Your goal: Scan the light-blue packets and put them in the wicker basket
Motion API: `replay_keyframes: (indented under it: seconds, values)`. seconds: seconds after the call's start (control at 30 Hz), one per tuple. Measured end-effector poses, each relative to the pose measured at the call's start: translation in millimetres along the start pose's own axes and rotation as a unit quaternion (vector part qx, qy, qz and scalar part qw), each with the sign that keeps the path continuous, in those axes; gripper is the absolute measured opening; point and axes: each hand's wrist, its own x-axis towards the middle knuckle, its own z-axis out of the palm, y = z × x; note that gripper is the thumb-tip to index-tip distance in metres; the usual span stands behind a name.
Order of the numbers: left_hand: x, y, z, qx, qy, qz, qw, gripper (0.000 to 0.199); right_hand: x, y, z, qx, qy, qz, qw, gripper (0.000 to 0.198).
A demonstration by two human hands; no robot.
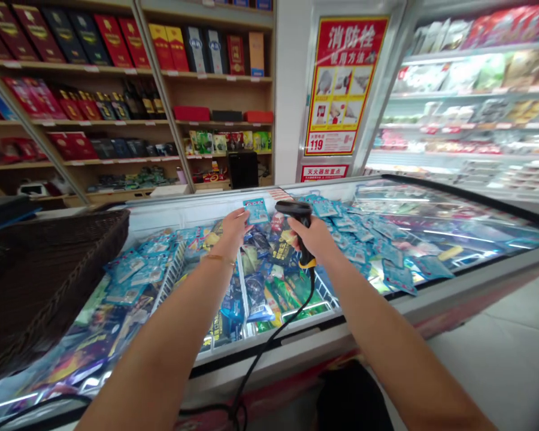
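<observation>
both arms stretched forward; left hand pinching with fingertips, right hand in a closed grip.

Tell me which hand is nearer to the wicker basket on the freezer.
Left. The left hand, holding up a blue packet, is on the side of the wicker basket. The right hand, holding the barcode scanner, is farther from it.

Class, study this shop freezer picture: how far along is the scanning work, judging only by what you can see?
Done: nothing shows which packets are already scanned. In hand: the left hand holds up a blue packet, and the right hand grips a corded barcode scanner beside it, its head turned toward the packet. Left: many similar blue packets lie spread in the chest freezer, so plenty probably remains.
</observation>
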Motion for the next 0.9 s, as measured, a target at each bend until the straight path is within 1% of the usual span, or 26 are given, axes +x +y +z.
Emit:
replay_keyframes:
  seconds: [0.1, 0.13, 0.17, 0.23, 0.3, 0.4, 0.47, 0.5, 0.57, 0.6, 0.67, 0.7, 0.73, 0.8, 0.9]
  values:
    - [-5.5, 11.8, 54.1, -0.03, -0.044, -0.028, 0.998, 0.041, 1.0, -7.5, -49.1, -0.005, 0.062, 0.002, 0.998, 0.026]
    - [-7.9, 14.4, 73.9, -0.034, -0.06, -0.032, 0.997, 0.043, 1.8, -9.0, -64.6, -0.003, 0.083, 0.007, 0.997, 0.025]
    - [-10.6, 16.3, 93.9, -0.037, -0.078, -0.032, 0.996, 0.042, 2.7, -9.9, -79.0, -0.001, 0.1, 0.012, 0.995, 0.024]
    - [-16.5, 18.3, 132.4, -0.036, -0.111, -0.028, 0.993, 0.033, 4.4, -10.1, -103.7, 0.001, 0.133, 0.018, 0.991, 0.025]
    - [-21.9, 18.6, 165.8, -0.032, -0.138, -0.019, 0.99, 0.025, 6.0, -8.0, -122.2, 0.006, 0.157, 0.014, 0.987, 0.025]
    - [-26.8, 18.4, 201.1, -0.018, -0.168, -0.004, 0.986, 0.021, 7.4, -2.4, -138.0, 0.01, 0.176, 0.008, 0.984, 0.024]
    - [-27.4, 18.9, 213.2, 0.0, -0.177, 0.007, 0.984, 0.021, 7.7, 0.9, -140.8, 0.003, 0.176, 0.01, 0.984, 0.025]
    - [-26.7, 19.3, 215.5, 0.012, -0.177, 0.014, 0.984, 0.021, 7.9, 2.1, -140.0, -0.001, 0.175, 0.011, 0.985, 0.025]
    - [-23.3, 19.9, 212.3, 0.042, -0.167, 0.031, 0.985, 0.023, 8.5, 3.5, -134.3, -0.007, 0.168, 0.015, 0.986, 0.024]
    - [-20.5, 19.9, 206.4, 0.06, -0.159, 0.041, 0.985, 0.024, 9.1, 3.9, -129.6, -0.009, 0.165, 0.017, 0.986, 0.023]
    - [-12.5, 19.0, 185.3, 0.103, -0.137, 0.063, 0.983, 0.026, 10.8, 4.4, -117.2, -0.006, 0.153, 0.019, 0.988, 0.023]
    - [-7.5, 18.2, 169.9, 0.129, -0.121, 0.074, 0.981, 0.027, 11.8, 4.7, -109.5, -0.002, 0.144, 0.019, 0.989, 0.023]
    - [-2.2, 17.2, 151.2, 0.157, -0.102, 0.083, 0.979, 0.029, 12.8, 4.9, -101.0, 0.003, 0.132, 0.018, 0.991, 0.024]
    - [8.2, 15.7, 105.6, 0.221, -0.052, 0.094, 0.969, 0.033, 14.3, 4.9, -81.6, 0.01, 0.105, 0.015, 0.994, 0.025]
    - [19.0, 15.9, 25.3, 0.328, 0.026, 0.08, 0.941, 0.043, 15.5, 3.1, -47.5, 0.015, 0.071, 0.015, 0.997, 0.023]
